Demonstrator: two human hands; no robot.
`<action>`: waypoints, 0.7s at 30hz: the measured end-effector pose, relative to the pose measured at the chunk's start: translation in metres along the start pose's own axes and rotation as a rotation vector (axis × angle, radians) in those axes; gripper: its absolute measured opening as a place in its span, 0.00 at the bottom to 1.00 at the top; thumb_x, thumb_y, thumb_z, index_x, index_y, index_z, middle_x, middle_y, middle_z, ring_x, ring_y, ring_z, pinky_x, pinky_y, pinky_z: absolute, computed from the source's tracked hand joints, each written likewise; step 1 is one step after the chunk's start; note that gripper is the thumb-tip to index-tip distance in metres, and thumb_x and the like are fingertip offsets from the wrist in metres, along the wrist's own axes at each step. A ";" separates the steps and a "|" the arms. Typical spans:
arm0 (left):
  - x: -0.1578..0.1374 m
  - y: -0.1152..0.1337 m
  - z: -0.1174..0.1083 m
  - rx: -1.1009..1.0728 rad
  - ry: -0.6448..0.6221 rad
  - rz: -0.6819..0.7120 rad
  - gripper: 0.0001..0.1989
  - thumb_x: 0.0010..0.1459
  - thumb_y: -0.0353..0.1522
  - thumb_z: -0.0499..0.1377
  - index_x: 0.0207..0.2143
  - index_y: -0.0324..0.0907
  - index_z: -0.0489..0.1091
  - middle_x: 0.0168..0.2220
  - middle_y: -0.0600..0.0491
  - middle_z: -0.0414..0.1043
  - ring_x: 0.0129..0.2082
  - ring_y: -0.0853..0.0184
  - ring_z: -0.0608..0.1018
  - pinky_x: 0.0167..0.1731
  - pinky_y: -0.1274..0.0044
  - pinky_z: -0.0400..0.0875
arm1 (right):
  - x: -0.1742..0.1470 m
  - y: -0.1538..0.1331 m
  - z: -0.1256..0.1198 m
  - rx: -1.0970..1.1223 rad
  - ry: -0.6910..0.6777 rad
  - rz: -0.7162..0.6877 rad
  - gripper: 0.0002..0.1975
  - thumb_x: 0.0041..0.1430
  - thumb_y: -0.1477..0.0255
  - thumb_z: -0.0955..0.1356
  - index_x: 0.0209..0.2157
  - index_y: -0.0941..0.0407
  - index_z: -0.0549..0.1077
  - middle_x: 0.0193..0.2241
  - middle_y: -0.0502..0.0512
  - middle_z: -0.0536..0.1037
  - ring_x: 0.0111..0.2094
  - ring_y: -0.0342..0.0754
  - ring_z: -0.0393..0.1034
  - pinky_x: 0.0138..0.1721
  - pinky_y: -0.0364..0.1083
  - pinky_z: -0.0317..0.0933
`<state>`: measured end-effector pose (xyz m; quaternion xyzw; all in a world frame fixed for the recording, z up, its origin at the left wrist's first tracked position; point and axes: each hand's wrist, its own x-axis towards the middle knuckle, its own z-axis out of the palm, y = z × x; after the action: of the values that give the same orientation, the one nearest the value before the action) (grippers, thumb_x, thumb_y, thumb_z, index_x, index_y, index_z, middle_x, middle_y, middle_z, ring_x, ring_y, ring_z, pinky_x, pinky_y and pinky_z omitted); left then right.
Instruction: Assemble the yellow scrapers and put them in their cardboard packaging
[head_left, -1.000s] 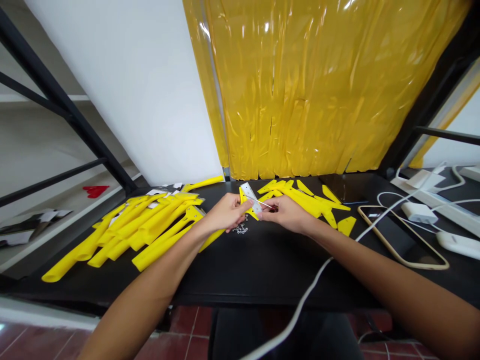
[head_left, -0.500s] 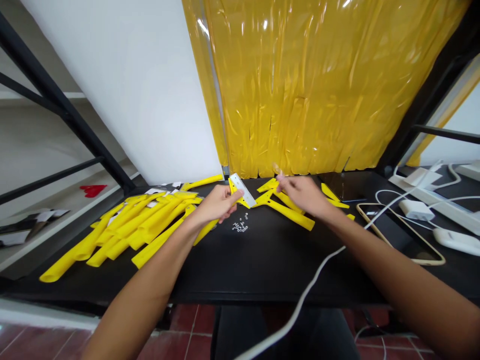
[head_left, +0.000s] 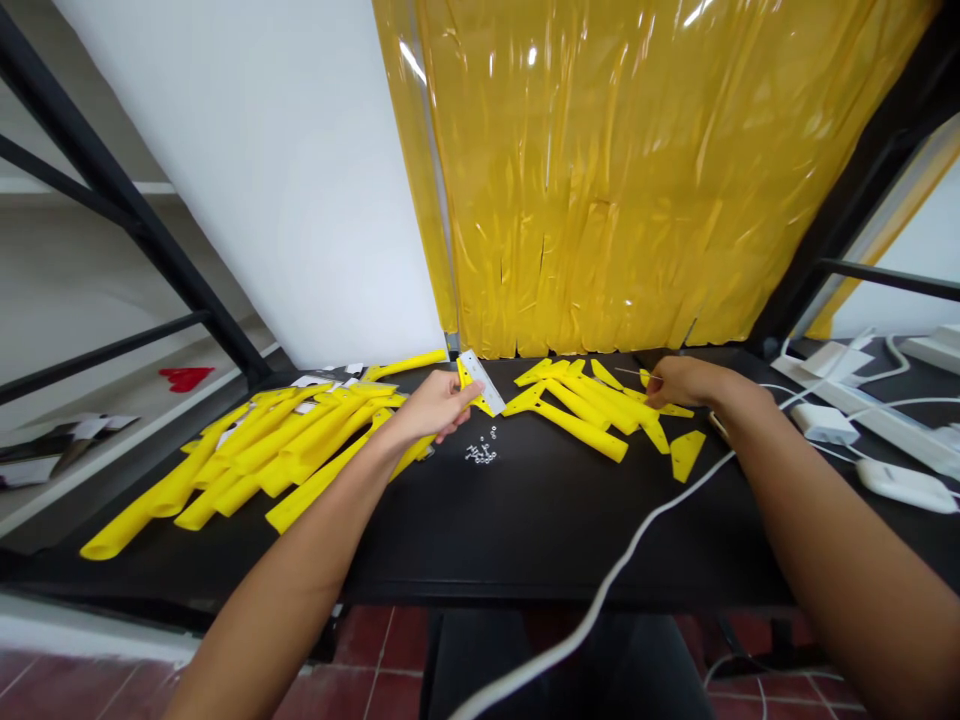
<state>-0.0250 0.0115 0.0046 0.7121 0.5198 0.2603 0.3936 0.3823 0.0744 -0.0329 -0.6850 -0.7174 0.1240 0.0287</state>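
Observation:
My left hand (head_left: 442,405) is closed around a yellow plastic scraper (head_left: 466,378), whose flat metal blade plate (head_left: 484,382) points up and right. Just below it, small metal nuts and screws (head_left: 480,452) lie in a loose cluster on the black table. My right hand (head_left: 671,382) is at the far right of the yellow pieces, fingers pinched on a thin rod-like tool (head_left: 630,372) that sticks out to the left; its handle is hidden. Beside that hand are several yellow scraper handles (head_left: 581,420) and a loose yellow triangular plate (head_left: 686,455).
A large pile of yellow handles (head_left: 255,455) covers the table's left side. A white cable (head_left: 600,590) crosses in front of the right forearm. Chargers (head_left: 825,424) and a power strip (head_left: 907,410) stand at right. A yellow plastic curtain (head_left: 600,200) hangs behind.
My right hand has moved right, away from the scraper, and is now over the far end of the yellow pieces. The left hand keeps the scraper almost in place.

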 end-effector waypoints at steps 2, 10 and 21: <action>-0.001 0.001 0.000 0.000 -0.020 0.009 0.20 0.63 0.47 0.58 0.26 0.44 0.60 0.16 0.58 0.62 0.10 0.76 0.62 0.10 0.82 0.56 | -0.003 -0.003 -0.001 0.036 0.015 -0.022 0.10 0.40 0.71 0.77 0.18 0.55 0.72 0.21 0.56 0.75 0.23 0.50 0.68 0.26 0.49 0.59; -0.011 0.016 0.006 -0.106 -0.182 0.013 0.21 0.63 0.49 0.56 0.27 0.43 0.62 0.17 0.58 0.62 0.11 0.76 0.61 0.10 0.82 0.56 | -0.048 -0.054 -0.030 0.499 0.225 -0.303 0.19 0.56 0.54 0.71 0.26 0.54 0.66 0.21 0.48 0.68 0.22 0.42 0.56 0.24 0.45 0.50; -0.011 0.012 0.013 -0.207 -0.306 0.029 0.18 0.65 0.46 0.55 0.30 0.42 0.64 0.18 0.59 0.63 0.11 0.76 0.60 0.10 0.82 0.56 | -0.076 -0.152 0.008 1.177 0.009 -0.456 0.25 0.48 0.61 0.76 0.47 0.52 0.72 0.28 0.46 0.70 0.21 0.37 0.56 0.21 0.41 0.48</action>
<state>-0.0127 -0.0047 0.0077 0.7063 0.4141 0.2068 0.5356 0.2369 -0.0061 0.0025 -0.3848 -0.6568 0.4858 0.4295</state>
